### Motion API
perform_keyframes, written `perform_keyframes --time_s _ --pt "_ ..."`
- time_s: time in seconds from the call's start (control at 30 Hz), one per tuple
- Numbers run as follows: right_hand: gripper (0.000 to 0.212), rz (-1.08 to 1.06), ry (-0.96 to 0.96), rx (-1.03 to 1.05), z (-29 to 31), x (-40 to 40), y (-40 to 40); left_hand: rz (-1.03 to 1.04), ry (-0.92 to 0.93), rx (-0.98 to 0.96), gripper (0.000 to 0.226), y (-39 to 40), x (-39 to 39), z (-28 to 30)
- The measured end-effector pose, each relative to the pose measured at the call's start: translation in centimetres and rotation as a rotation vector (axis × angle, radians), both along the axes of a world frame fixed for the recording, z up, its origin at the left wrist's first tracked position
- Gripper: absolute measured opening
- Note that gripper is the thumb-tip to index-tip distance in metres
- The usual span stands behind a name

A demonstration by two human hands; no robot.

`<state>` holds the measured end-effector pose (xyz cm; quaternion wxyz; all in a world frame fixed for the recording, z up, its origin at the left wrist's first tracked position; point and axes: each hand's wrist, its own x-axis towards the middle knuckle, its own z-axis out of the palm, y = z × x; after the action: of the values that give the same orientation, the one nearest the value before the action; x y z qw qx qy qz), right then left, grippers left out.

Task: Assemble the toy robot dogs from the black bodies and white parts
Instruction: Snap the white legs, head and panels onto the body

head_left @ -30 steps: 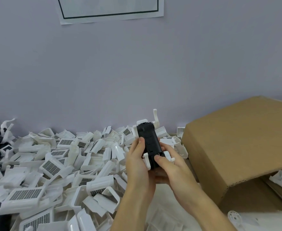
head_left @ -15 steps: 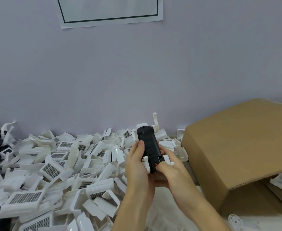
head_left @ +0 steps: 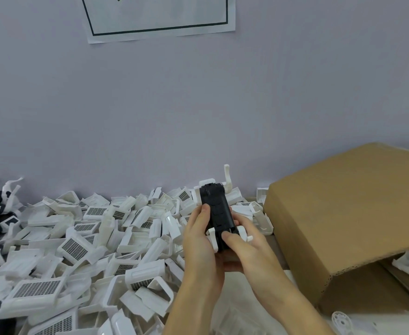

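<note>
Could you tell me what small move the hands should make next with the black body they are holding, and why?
Probably press the right thumb down to seat the near end: the black body is held upright by the left hand and right hand, white legs already on it, and the right thumb rests on its lower end.

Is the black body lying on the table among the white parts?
No, the black body is lifted above the pile of white parts, held by the left hand and the right hand together.
</note>
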<state>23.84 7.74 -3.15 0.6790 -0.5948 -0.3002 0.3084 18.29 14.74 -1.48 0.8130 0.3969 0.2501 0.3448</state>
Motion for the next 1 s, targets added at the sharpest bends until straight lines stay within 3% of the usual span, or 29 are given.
perform_keyframes --time_s 0.53,0.63,0.77,1.0 --pt "0.037 0.049 0.014 0.032 -0.19 0.18 -0.01 0.017 0.001 0.039 0.029 0.1 0.13 -0.28" --pt "0.05 0.058 0.023 0.038 -0.16 0.16 -0.09 0.015 0.002 0.061 0.029 0.18 0.11 -0.27" --pt "0.042 0.039 0.007 0.04 -0.38 0.17 0.11 0.013 0.005 0.072 0.027 0.12 0.02 -0.29" --pt "0.048 -0.01 -0.01 0.007 -0.38 0.04 0.34 0.016 0.018 0.061 0.03 0.14 -0.17 -0.08"
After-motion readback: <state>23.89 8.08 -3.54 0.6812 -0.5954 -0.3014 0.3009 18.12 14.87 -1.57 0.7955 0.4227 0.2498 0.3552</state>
